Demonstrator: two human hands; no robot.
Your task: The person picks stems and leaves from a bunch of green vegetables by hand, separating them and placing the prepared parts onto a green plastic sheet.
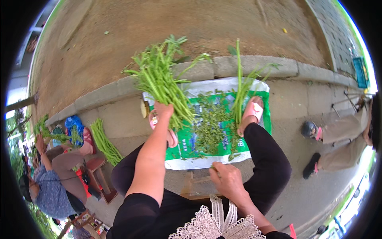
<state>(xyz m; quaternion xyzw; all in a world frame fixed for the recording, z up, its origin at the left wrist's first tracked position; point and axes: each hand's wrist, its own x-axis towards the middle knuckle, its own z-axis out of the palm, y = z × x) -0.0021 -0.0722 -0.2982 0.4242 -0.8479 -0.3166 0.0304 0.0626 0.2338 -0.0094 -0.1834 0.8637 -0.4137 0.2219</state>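
Note:
My left hand [163,111] grips a thick bundle of long green vegetable stems [156,80], whose leafy ends reach over the curb. Close to my body, beyond the near edge of the sack, my right hand [228,179] is curled with a small green bit between thumb and forefinger. Between my feet lies a green and white woven plastic sack [176,152], strewn with a heap of torn leaves [210,125]. A smaller group of stems [238,98] rests on the sack beside my foot in a pink slipper [253,110] at the right.
A stone curb [253,65] runs behind the sack, with bare soil past it. At the left, a seated person [56,191] handles greens near another stem bundle [104,143], a blue plastic bag [74,128] and a wooden stool [98,167]. Another person's legs [343,146] extend in from the right.

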